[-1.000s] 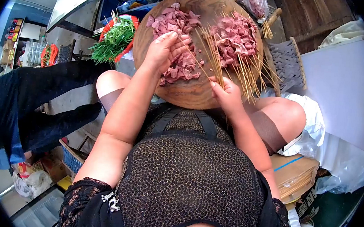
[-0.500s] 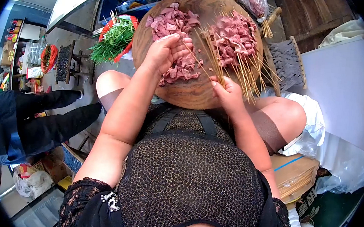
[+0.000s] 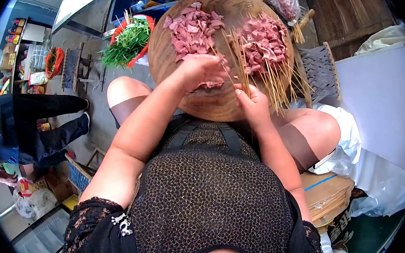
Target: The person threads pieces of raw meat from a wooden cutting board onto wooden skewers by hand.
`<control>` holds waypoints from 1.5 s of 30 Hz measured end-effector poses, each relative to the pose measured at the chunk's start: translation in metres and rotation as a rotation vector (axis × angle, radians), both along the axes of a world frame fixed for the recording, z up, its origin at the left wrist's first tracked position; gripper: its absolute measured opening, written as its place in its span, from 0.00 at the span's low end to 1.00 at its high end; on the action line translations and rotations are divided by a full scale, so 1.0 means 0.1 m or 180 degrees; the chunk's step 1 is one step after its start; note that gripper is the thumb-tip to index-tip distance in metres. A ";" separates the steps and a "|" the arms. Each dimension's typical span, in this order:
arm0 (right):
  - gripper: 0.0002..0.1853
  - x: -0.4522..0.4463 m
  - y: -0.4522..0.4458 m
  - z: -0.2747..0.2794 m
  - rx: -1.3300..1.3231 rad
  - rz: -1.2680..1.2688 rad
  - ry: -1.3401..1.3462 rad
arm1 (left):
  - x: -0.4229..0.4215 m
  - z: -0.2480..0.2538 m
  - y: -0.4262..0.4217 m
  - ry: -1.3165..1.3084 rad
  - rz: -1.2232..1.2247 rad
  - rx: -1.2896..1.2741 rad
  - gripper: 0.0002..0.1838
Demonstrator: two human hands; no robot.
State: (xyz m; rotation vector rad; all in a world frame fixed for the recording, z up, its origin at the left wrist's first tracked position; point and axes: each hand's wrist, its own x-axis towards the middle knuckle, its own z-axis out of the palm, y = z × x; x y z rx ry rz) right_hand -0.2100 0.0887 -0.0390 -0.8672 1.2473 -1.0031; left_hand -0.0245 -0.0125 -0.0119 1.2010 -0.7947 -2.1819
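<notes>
My left hand (image 3: 204, 71) is over the lower part of the left pile of sliced raw meat (image 3: 194, 32), its fingers bent together beside a slanting skewer; what they hold is hidden. On the right, my right hand (image 3: 253, 105) closes around the lower ends of a bundle of thin wooden skewers (image 3: 241, 61), which fan upward over the round wooden board (image 3: 209, 109). A second heap of pink meat (image 3: 264, 41) lies on the board's right side, with many skewer ends sticking out of it toward me.
Green vegetables (image 3: 129, 43) in a red bag stand left of the board. Bagged skewered meat (image 3: 281, 3) is beyond it, and a woven seat (image 3: 319, 71) at its right. Another person's dark-clothed legs (image 3: 50, 127) are at the left, a cardboard stack (image 3: 326, 197) lower right.
My left hand has moved down and to the right, from the middle of the left meat pile to its lower part. At the far left, the other person's legs have shifted away.
</notes>
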 end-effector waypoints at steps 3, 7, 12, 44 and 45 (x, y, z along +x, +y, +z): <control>0.10 -0.02 -0.01 -0.06 0.0046 -0.0037 -0.0085 | -0.13 -0.10 0.24 -0.0238 -0.0402 0.0068 0.18; 0.10 -0.09 -0.06 0.03 0.0084 -0.0391 -0.0241 | -0.07 -0.04 0.08 -0.2315 -0.1005 -0.2599 0.13; 0.10 -0.09 -0.07 -0.02 0.0024 -0.0476 -0.0226 | -0.02 -0.05 -0.15 -0.4017 -0.1440 -0.3297 0.15; 0.11 -0.13 -0.03 0.15 0.0216 0.0546 0.0406 | 0.45 0.06 -0.21 -0.0452 0.0453 -0.0705 0.12; 0.11 -0.14 -0.02 0.18 0.0187 0.0526 0.0340 | 0.46 0.07 -0.20 -0.0456 0.0458 -0.0686 0.12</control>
